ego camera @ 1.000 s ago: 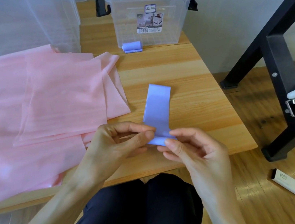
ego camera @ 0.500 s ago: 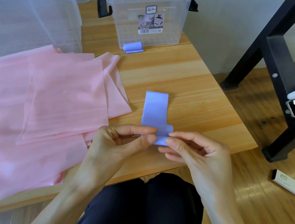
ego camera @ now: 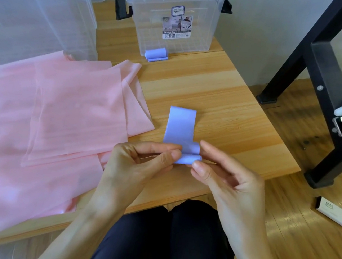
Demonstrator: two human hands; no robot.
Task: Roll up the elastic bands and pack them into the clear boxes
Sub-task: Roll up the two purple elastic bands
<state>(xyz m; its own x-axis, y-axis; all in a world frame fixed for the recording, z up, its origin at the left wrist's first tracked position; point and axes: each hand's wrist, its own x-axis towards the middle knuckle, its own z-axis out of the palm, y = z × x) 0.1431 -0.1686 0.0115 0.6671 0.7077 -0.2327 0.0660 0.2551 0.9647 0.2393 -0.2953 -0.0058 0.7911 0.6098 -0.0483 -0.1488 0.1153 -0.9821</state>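
Observation:
A light-blue elastic band (ego camera: 180, 126) lies flat on the wooden table (ego camera: 224, 106), its near end wound into a small roll. My left hand (ego camera: 141, 164) pinches the roll's left end between thumb and forefinger. My right hand (ego camera: 222, 176) pinches the right end the same way. A finished blue roll (ego camera: 156, 53) sits in the bottom front corner of the smaller clear box (ego camera: 173, 13) at the back. A larger clear box (ego camera: 35, 9) stands at the back left.
Several pink elastic sheets (ego camera: 57, 117) are spread in a pile over the table's left half. A black metal frame (ego camera: 325, 85) stands on the floor to the right, with a white device clipped to it. A small white box (ego camera: 336, 213) lies on the floor.
The roll at the near end has grown thicker and crept away from me, so the flat part of the blue band is shorter. Both hands stayed on the roll's ends.

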